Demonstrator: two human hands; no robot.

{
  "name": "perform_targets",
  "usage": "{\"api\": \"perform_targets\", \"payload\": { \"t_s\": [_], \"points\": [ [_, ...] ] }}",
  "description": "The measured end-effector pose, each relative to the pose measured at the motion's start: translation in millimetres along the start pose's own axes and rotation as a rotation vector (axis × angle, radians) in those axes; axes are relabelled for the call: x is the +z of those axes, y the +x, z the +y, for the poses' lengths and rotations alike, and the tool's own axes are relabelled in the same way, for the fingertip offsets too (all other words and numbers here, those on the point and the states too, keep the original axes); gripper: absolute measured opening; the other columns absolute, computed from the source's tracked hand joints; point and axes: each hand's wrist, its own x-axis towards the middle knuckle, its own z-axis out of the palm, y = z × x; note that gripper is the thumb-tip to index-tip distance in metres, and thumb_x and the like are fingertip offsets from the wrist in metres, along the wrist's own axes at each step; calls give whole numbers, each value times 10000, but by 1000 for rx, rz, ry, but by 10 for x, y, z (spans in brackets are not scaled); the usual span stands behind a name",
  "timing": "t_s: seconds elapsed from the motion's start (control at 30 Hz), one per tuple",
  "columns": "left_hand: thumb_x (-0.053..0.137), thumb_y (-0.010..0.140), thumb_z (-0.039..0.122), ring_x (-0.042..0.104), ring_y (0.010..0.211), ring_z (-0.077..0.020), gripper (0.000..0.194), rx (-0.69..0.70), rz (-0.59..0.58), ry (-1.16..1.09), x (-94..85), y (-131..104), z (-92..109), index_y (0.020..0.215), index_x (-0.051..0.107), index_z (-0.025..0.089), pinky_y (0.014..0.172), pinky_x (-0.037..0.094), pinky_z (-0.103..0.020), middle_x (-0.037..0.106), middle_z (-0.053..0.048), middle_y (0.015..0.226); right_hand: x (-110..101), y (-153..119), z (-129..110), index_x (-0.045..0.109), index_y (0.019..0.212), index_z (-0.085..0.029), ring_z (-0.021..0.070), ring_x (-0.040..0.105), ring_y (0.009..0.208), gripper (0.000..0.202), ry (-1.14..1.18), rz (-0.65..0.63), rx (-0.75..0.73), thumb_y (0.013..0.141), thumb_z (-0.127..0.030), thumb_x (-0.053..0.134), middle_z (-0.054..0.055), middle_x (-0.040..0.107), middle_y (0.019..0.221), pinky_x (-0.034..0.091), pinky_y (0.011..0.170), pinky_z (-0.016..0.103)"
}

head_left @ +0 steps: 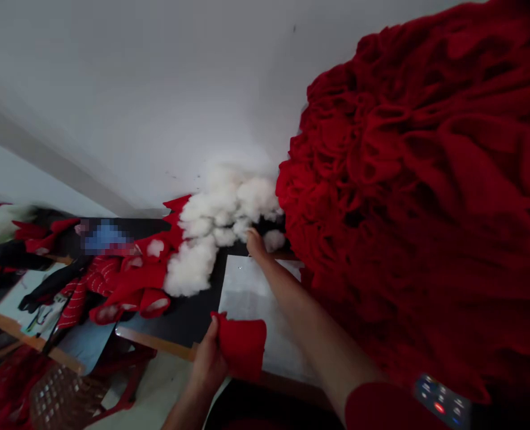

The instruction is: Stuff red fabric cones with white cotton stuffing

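My left hand (210,359) grips a small red fabric piece (243,346) by its left side, over the near edge of the table. Farther forward, my right hand (255,243) reaches to the near side of a heap of white fluffy stuffing (229,203). Its fingertips touch the fluff; whether they pinch any is too small to tell. One loose tuft (274,240) lies just right of that hand. A white sheet (251,292) covers the dark table (204,310) beneath my right forearm.
A tall pile of red fabric pieces (381,179) fills the right side. Stuffed red pieces (130,283) lie left of the fluff. Farther left are black cloth (54,286), a paper (18,298) and a woven basket (67,388) below the table. A wall stands behind.
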Motion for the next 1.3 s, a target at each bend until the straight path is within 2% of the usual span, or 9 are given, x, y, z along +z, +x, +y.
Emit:
{"api": "perform_targets", "payload": {
  "t_s": [0.1, 0.2, 0.33, 0.5, 0.73, 0.93, 1.03, 1.13, 1.3],
  "points": [
    [615, 732, 342, 526, 1071, -249, 435, 133, -18, 333, 228, 173, 92, 1116, 491, 181, 902, 424, -385, 532, -129, 1146, -262, -217, -98, 634, 848, -125, 173, 568, 899, 257, 39, 14, 24, 693, -48, 443, 94, 632, 916, 438, 850, 299],
    [764, 525, 187, 271, 1284, -291, 828, 681, 10, 772, 503, 312, 250, 1261, 385, 206, 1010, 306, -380, 272, -134, 1386, -613, -573, -252, 628, 856, -156, 152, 580, 856, 224, 119, -2, 17, 730, -101, 451, 66, 641, 924, 462, 788, 268],
    [696, 534, 102, 297, 1254, -292, 722, 1122, -327, 1150, 896, 430, 366, 1211, 465, 201, 1011, 296, -382, 244, -116, 1390, -1024, -1037, -438, 623, 834, -175, 129, 584, 721, 175, 409, -175, 69, 738, -170, 476, 18, 644, 818, 477, 706, 267],
    [483, 603, 5, 486, 994, -237, 465, 1205, -384, 1406, 1195, 390, 121, 1040, 558, 147, 927, 369, -361, 510, -113, 1041, -1302, -1353, -570, 549, 995, -168, 187, 522, 971, 362, 452, -45, 87, 639, -208, 602, 92, 531, 1091, 471, 782, 295],
    [439, 741, 118, 525, 876, -214, 246, 1252, -414, 1748, 1104, 194, -200, 945, 573, 156, 812, 420, -312, 521, -108, 969, -1574, -1576, -500, 533, 847, -189, 187, 569, 830, 232, 310, -121, 244, 672, -91, 415, 35, 596, 827, 442, 805, 347],
    [454, 726, 78, 530, 947, -230, 277, 1241, -80, 1739, 1394, 401, 323, 973, 573, 119, 875, 388, -332, 533, -128, 1008, -1684, -1939, -493, 459, 804, -209, 134, 598, 584, 118, 728, -155, 416, 734, -302, 477, -37, 543, 661, 474, 561, 243],
    [564, 699, 162, 449, 1095, -303, 591, 1235, 90, 1653, 1576, 479, 579, 1239, 359, 34, 924, 349, -405, 353, -241, 1247, -1742, -2183, -410, 458, 818, -208, 116, 601, 586, 172, 808, -169, 502, 704, -323, 518, -29, 547, 753, 482, 543, 227],
    [664, 607, 189, 373, 1168, -339, 803, 1245, 182, 1613, 1389, 417, 383, 1295, 270, 62, 948, 323, -427, 190, -250, 1338, -1831, -2419, -258, 463, 941, -203, 106, 604, 649, 292, 801, -106, 611, 682, -315, 537, 23, 540, 982, 515, 593, 252],
    [631, 539, 96, 400, 1116, -293, 505, 1033, -134, 1613, 453, 209, -693, 1029, 539, 175, 971, 299, -404, 411, -130, 1195, -1913, -2664, -101, 490, 1021, -209, 118, 581, 770, 431, 874, -69, 721, 617, -300, 610, 43, 530, 1042, 538, 702, 296]
  ]
}}
